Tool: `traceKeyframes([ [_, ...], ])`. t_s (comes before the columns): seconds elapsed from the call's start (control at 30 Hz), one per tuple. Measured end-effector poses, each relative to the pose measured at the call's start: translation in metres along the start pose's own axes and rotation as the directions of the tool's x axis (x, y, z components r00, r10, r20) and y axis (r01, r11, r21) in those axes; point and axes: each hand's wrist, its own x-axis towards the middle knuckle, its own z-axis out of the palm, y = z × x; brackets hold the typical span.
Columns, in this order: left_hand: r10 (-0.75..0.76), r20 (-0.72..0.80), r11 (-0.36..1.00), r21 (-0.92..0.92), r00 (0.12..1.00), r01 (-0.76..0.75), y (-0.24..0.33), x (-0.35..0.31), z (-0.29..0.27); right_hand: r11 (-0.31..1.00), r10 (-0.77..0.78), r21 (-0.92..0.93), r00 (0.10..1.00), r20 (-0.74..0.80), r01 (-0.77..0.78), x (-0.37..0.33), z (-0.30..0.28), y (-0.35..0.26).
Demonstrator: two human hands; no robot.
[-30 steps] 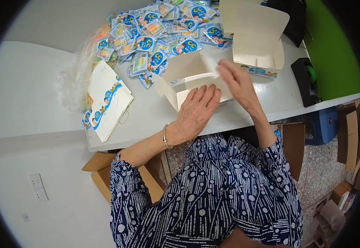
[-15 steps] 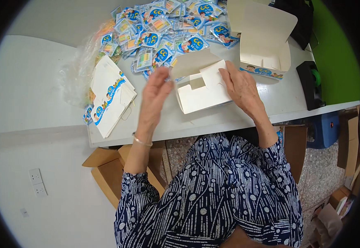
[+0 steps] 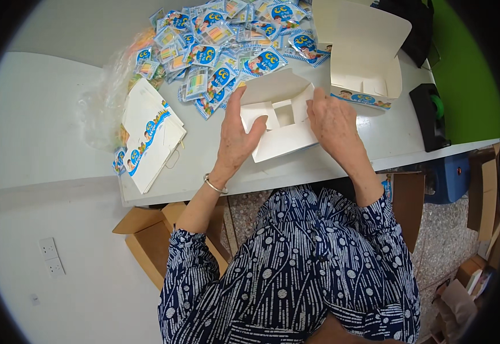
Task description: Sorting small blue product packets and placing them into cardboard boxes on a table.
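The left hand (image 3: 238, 135) grasps the left side of a white carton (image 3: 284, 146), thumb over an inner flap; the right hand (image 3: 336, 123) grips its right edge with curled fingers. The carton, on the counter (image 3: 393, 135) between them, appears partly formed: walls raised, lid upright. A second carton (image 3: 364, 71) stands formed and open; flat carton blanks (image 3: 152, 140) remain unfolded and packets (image 3: 221, 57) lie loose.

Light: bright, diffuse, fairly even across worktop (image 3: 396, 133) | Shadows: soft inside the open white box (image 3: 281, 144) at centre, deeper below the worktop's front edge | Glare: small glints on plastic bag (image 3: 96, 114), upper left | Sharpness: centre clear, margins softer | Distortion: fisheye curves straight edges; black vignette rings corners
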Motion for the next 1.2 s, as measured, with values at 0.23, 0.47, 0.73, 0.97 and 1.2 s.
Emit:
traceKeyframes([
  [0.23,0.051,0.011,0.998,0.027,0.999,-0.051,0.002,-0.003,-0.004,0.992,0.063,0.101,0.986,0.156,-0.08,0.003,-0.02,-0.006],
  [0.47,0.337,0.169,0.934,0.065,0.926,-0.352,-0.001,0.005,-0.027,0.902,-0.185,0.423,0.964,0.193,0.088,-0.024,-0.007,0.027],
  [0.73,0.109,0.351,0.939,0.27,0.93,-0.212,0.027,0.03,-0.021,0.898,-0.153,0.44,0.958,0.241,0.033,-0.022,-0.007,0.023],
  [0.97,0.181,0.35,0.875,0.37,0.919,-0.313,0.015,0.028,-0.01,0.893,-0.201,0.428,0.974,0.101,0.14,-0.022,0.008,0.027],
  [1.2,-0.223,0.636,0.974,0.167,0.739,0.15,0.038,0.044,-0.042,0.827,-0.36,0.437,0.93,-0.071,0.353,-0.029,-0.004,0.024],
])
